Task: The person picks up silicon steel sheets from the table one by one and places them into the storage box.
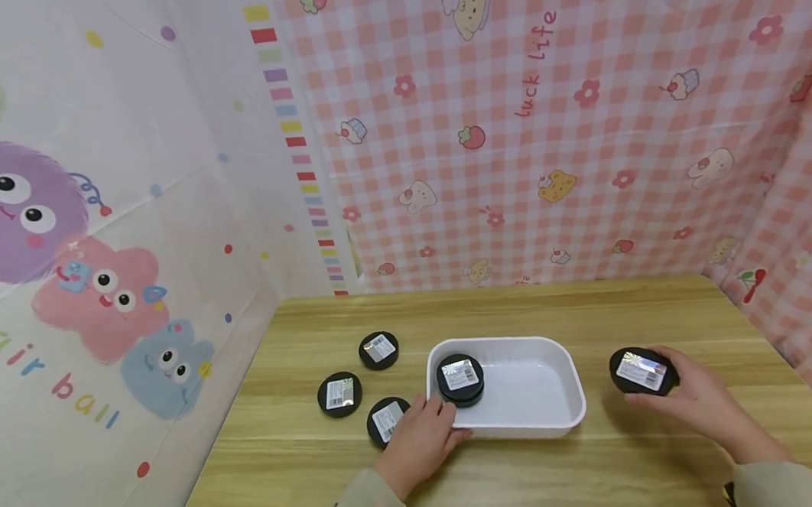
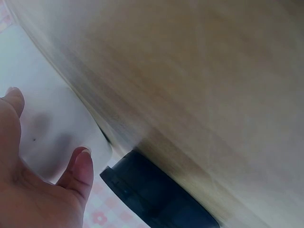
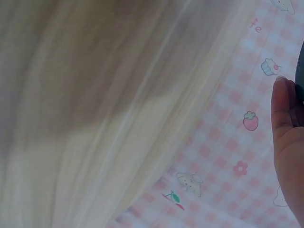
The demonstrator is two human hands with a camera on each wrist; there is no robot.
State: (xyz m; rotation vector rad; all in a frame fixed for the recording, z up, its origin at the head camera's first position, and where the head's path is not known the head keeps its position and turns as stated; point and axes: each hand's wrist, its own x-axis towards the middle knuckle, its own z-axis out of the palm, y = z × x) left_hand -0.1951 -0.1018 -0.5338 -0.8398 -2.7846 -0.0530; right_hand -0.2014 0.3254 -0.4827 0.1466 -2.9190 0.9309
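The right hand [image 1: 694, 393] keeps its grip closed around a round black container [image 1: 641, 371], with the thumb at the near edge and a finger at the far edge; this container is held above the wooden surface [image 1: 514, 481], to the right of the white tray [image 1: 533, 392]. In the right wrist view, only a small dark part of it appears at the border. The left hand [image 1: 423, 440] is at the near left corner of the tray and its grip holds the rim there, the fingers over the edge and the thumb along the outer wall. Inside the tray, at its left end, stand two black containers [image 1: 461, 375], one upon the other. On the surface, left of the tray, lie a far container [image 1: 379, 350], a leftmost container [image 1: 339, 395] and a near container [image 1: 386, 421], which the left hand partly covers. The visible tops carry white labels. Behind hangs a pink checked cloth [image 1: 443, 163].
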